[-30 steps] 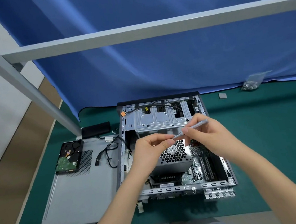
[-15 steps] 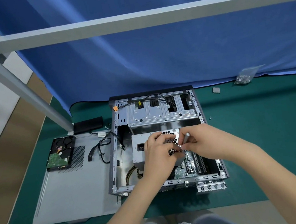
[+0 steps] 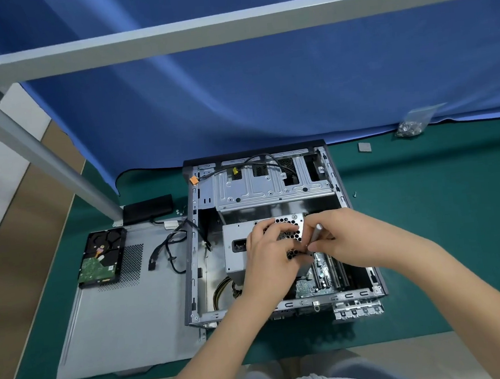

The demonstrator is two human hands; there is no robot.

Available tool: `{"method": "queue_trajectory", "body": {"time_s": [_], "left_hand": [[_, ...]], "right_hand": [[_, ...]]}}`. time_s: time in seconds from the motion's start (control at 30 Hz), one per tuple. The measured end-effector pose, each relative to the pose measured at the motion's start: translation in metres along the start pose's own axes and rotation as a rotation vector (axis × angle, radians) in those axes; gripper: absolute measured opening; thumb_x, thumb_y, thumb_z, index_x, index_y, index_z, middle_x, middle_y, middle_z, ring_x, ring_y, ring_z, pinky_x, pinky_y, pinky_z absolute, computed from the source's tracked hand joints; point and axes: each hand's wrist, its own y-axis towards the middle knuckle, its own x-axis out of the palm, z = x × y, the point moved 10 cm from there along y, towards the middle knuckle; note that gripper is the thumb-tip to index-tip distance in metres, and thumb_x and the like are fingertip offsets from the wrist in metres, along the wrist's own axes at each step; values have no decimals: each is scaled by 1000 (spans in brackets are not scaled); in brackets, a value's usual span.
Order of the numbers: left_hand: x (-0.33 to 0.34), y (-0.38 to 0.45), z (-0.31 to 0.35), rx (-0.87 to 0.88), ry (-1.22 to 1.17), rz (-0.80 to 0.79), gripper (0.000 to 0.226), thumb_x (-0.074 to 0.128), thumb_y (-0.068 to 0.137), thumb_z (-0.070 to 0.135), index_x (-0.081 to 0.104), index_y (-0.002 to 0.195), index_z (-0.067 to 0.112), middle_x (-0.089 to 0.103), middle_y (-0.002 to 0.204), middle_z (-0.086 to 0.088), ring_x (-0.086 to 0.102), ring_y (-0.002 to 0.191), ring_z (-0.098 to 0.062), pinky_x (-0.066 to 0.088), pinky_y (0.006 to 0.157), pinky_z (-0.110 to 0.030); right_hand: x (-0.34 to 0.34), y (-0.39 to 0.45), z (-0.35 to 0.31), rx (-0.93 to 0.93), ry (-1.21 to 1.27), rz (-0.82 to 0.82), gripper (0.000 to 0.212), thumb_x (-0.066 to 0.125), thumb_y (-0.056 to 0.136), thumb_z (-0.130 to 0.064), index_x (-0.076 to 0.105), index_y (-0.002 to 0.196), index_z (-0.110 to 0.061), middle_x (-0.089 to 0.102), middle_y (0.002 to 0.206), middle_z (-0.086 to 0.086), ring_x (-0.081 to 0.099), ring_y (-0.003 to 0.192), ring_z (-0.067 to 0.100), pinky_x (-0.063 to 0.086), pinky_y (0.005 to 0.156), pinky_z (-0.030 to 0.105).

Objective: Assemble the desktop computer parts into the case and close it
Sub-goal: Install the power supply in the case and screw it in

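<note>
Legible text: none.
Hard drive (image 3: 101, 258) label: print too small to read.
Power supply (image 3: 242, 248) markings: none readable.
Motherboard (image 3: 318, 277) print: blurred, unreadable.

- mat (image 3: 430, 233) – dark green; curtain (image 3: 262, 81) behind it plain blue
- side panel (image 3: 127, 320) – pale grey, with a dotted black vent patch
- hard drive (image 3: 102, 257) – black, its circuit board green
- power supply (image 3: 242, 248) – silver, honeycomb holes
- case (image 3: 342, 192) – grey metal; orange and yellow connectors; black cables
</note>
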Motion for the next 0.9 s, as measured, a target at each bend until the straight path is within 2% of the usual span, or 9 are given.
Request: {"method": "queue_trajectory", "body": {"time_s": [0.17,0.3,0.37,0.47,0.57,0.67,0.73,0.83,0.9], "left_hand": [[0,0,-2,31,14,1,7,72,80,29,77,85,28,55,119,22,27,125,-7,7,103,-17],[0,-1,0,70,13,2,10,73,79,32,75,88,27,56,121,19,28,129,-10,18,110,-29],[1,0,0,120,60,-19,32,74,76,41,69,105,28,52,129,14,25,134,-11,18,114,-33],[9,5,-8,130,224,-126,86,67,69,67,40,142,29,30,150,8,8,143,-11,-4,117,-32],[14,12,-18,120,410,-185,111,53,64,83,16,151,25,15,158,2,2,146,-16,-14,117,-40],[14,16,-20,135,536,-168,115,46,61,89,18,151,23,26,153,2,20,140,-20,-6,117,-49],[14,16,-19,146,552,-134,114,46,60,90,24,149,23,35,145,3,32,132,-20,4,117,-49],[14,16,-19,148,551,-106,111,44,59,90,28,147,25,41,140,4,37,126,-21,16,114,-45],[14,17,-19,140,551,-105,110,42,58,91,29,146,25,41,139,4,38,126,-20,18,112,-45]], "right_hand": [[1,0,8,23,53,2,14,63,90,-18,64,84,-30,69,87,-14,64,85,4,52,83,31],[-1,1,9,20,-10,-14,14,64,89,-19,65,84,-32,68,86,-20,63,85,0,53,83,30],[-3,3,5,4,-113,-4,12,63,88,-23,63,83,-34,67,86,-22,62,84,1,53,80,31],[-7,5,-9,-65,-348,36,8,60,88,-31,55,87,-38,64,88,-20,54,80,6,45,66,26],[-8,8,-20,-125,-577,77,7,55,90,-36,53,96,-35,64,93,-14,56,83,14,33,61,27],[-5,10,-25,-155,-708,81,2,53,91,-33,52,90,-34,66,95,-11,62,88,18,34,59,28],[-2,9,-28,-191,-757,83,11,53,90,-23,53,90,-34,66,93,-10,62,85,19,35,57,27],[4,8,-32,-255,-833,63,25,51,86,-8,53,94,-32,64,91,-9,61,78,20,37,56,27],[6,7,-34,-282,-884,63,28,50,85,-4,51,94,-30,63,88,-8,59,73,20,33,51,27]]}}
